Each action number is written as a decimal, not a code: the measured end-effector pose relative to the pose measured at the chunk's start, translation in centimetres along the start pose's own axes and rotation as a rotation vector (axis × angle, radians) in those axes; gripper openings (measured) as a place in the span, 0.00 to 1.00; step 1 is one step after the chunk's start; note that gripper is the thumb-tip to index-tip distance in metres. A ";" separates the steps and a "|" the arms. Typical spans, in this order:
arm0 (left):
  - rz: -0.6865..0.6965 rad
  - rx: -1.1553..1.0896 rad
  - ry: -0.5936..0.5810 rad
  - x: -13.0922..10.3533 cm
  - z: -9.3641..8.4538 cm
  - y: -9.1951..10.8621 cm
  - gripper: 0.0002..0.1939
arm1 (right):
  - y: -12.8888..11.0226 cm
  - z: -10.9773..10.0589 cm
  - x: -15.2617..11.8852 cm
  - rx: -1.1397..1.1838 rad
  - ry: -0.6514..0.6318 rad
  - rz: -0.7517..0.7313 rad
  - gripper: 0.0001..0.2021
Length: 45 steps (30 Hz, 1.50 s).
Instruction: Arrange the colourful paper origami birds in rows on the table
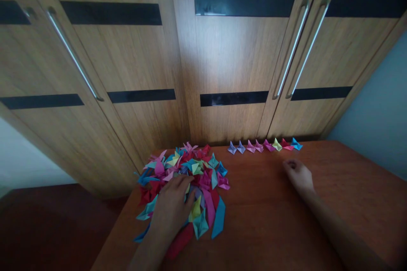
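Observation:
A heaped pile of folded origami paper pieces (197, 169) in pink, red, blue, teal, yellow and purple covers the table's left part. Over its front left side lies my left hand (174, 203), thumb apart from the fingers, with the fingertips down among the papers. Whether they touch one certain piece is hidden. My right hand (299, 175) is curled into a loose fist above the table on the right, and no paper shows in it. Just beyond it, a row of small pointed origami pieces runs along the back edge, from a purple one (232, 148) to a blue one (296, 144).
The brown wooden table (254, 220) stands against a wooden wardrobe (229, 59) with black strips and long metal handles (292, 51). A pale wall (375, 106) rises at the right. At the left the table edge drops off toward a dark reddish floor (57, 224).

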<state>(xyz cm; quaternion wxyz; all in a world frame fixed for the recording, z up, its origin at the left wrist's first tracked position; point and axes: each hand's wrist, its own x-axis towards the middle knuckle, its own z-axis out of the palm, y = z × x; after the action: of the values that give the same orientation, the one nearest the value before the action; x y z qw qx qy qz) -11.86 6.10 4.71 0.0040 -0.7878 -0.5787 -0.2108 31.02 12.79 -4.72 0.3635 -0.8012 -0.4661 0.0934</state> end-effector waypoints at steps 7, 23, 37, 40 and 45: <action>0.032 0.038 -0.114 0.5 0.8 2.3 0.13 | -6.8 3.1 -6.4 0.119 -0.284 -0.156 0.07; 0.045 0.195 -0.181 2.0 2.2 3.3 0.12 | -8.9 4.0 -9.4 0.211 -0.245 -0.266 0.05; 0.125 -0.571 0.185 1.7 -0.6 5.6 0.08 | -10.8 0.6 -11.0 0.804 -0.601 -0.237 0.16; 0.147 -0.632 0.150 1.2 0.3 7.2 0.08 | -11.7 -0.8 -11.9 0.792 -0.683 -0.381 0.15; 0.120 -0.695 0.126 0.2 1.8 7.7 0.08 | -12.6 -1.3 -12.7 0.568 -0.667 -0.610 0.11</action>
<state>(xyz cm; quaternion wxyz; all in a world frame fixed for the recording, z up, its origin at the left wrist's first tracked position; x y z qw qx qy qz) -4.19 4.20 4.98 -0.2161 -0.7602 -0.4237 -0.4426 16.13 5.57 2.26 0.4087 -0.4260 -0.7246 0.3557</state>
